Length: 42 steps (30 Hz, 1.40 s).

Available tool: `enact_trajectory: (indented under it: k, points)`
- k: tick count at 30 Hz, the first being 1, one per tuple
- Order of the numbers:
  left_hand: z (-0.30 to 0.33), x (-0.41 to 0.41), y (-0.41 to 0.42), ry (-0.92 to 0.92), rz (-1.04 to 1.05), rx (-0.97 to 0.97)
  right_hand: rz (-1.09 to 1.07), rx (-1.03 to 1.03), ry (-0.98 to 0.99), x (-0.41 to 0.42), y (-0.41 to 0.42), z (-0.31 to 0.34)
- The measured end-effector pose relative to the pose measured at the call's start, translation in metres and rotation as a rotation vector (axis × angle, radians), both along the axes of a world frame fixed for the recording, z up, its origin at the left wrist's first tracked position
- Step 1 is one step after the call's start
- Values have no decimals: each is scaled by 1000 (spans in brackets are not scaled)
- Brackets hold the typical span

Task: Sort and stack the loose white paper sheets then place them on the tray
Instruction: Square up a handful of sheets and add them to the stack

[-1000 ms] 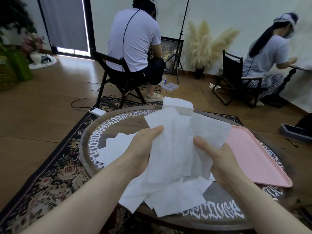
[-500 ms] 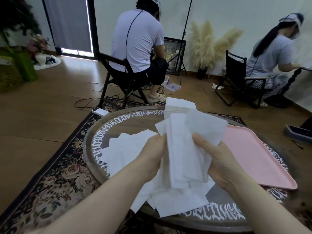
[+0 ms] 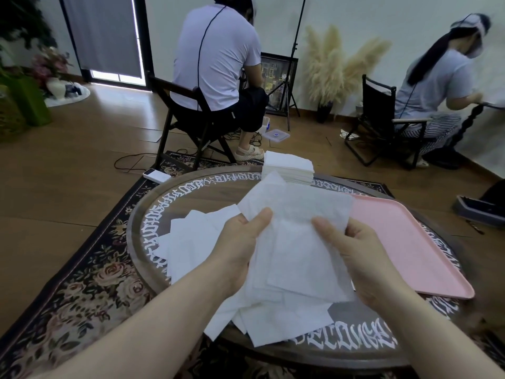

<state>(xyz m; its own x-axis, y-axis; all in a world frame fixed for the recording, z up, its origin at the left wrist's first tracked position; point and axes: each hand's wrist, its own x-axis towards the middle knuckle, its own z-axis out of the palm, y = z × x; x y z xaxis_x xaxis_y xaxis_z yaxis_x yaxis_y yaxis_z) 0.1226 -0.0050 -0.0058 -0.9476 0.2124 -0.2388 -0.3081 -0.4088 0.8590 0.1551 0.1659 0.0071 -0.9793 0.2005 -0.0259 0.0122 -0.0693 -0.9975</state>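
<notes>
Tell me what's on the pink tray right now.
Nothing shows on the pink tray: its visible surface is bare. Its near-left corner is hidden behind the held sheets and the right hand.

Mid-frame, both hands (image 3: 300, 250) hold sheets (image 3: 297, 242) above the surface (image 3: 191, 192). Loose sheets (image 3: 196, 239) lie at left, a stack (image 3: 288, 165) at the far edge. The tray (image 3: 410, 242) lies right.

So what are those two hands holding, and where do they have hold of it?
A bunch of white paper sheets, lifted over the table: the left hand pinches its left edge, the right hand its right edge.
</notes>
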Motion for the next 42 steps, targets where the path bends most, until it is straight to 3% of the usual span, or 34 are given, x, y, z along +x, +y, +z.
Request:
enact_trajectory:
  k: [5,9,12,14,18,25,42]
  points:
    - [2,1,0,11,5,33,-69,60,114,0,7,0]
    - [0,-1,-1,25,45,32,-307,82,254,-2,16,8]
    - [-1,-2,-1,12,57,22,-298,-66,351,0,24,24]
    - [-2,-1,2,11,43,20,-122,-170,274,2,23,27]
    - [-4,3,10,-26,-15,60,55,23,103,1,2,8]
    - [-3,9,12,1,-124,174,-29,126,100,-5,-6,-4]
    - [-2,12,12,15,-116,191,-112,185,131,0,-12,0]
